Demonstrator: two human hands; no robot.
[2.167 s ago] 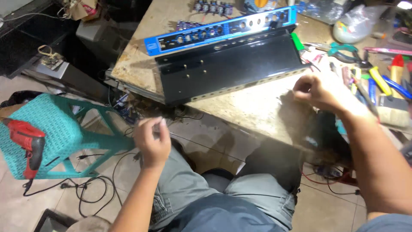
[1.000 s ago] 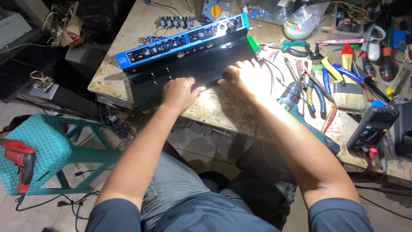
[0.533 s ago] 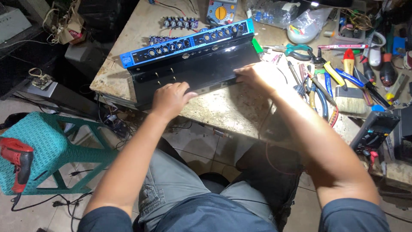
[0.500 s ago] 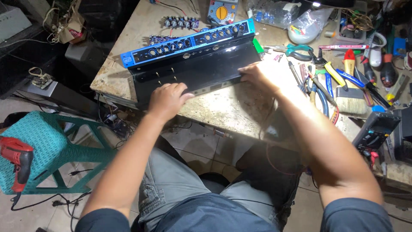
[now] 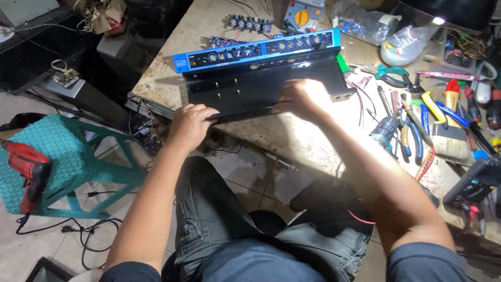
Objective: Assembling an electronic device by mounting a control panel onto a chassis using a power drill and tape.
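On the workbench [image 5: 292,141], just in front of the blue front panel [image 5: 255,49], sits the black cover plate [image 5: 261,86]. 2 hands grip its near edge: left hand [image 5: 189,125], right hand [image 5: 305,99], fingers curled on it. Looks like seating the cover; next move needs it lined up square.

Overhead view of a person seated at a cluttered workbench [image 5: 292,143], both hands on a black rack unit

Left hand [image 5: 189,125] grips the black chassis [image 5: 250,91] at its near edge; right hand [image 5: 304,99] rests on it; blue knobbed front panel [image 5: 258,49] faces away; pliers and paintbrush [image 5: 450,138] lie to the right; teal stool [image 5: 68,162] stands left
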